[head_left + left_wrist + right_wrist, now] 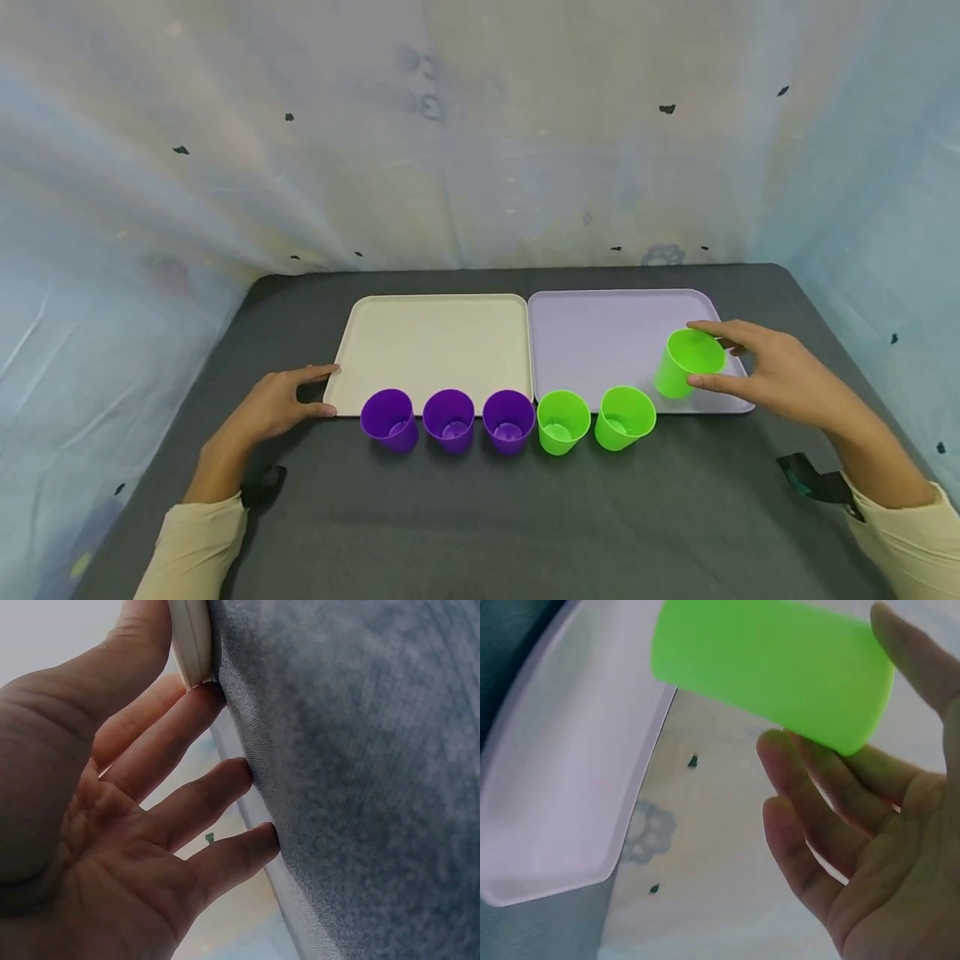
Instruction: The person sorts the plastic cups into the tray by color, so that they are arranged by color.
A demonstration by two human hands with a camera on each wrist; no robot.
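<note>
My right hand [783, 375] pinches a bright green cup [686, 367] near its rim, thumb on the near side and fingers on the far side. The cup is upright over the right part of the lilac tray [592, 325]; whether its base touches the tray I cannot tell. In the right wrist view the same cup [772, 671] shows between thumb and fingers. My left hand [270, 408], fingers fairly straight, touches the left edge of the cream tray [442, 333]. The left wrist view shows fingertips [206, 694] against that tray's edge and the dark cloth.
Three purple cups [450, 425] stand in a row along the front of the cream tray. Two more green cups [624, 425] continue the row before the lilac tray. Both trays lie side by side on the dark table [480, 525], with pale sheeting [487, 167] behind and beside it.
</note>
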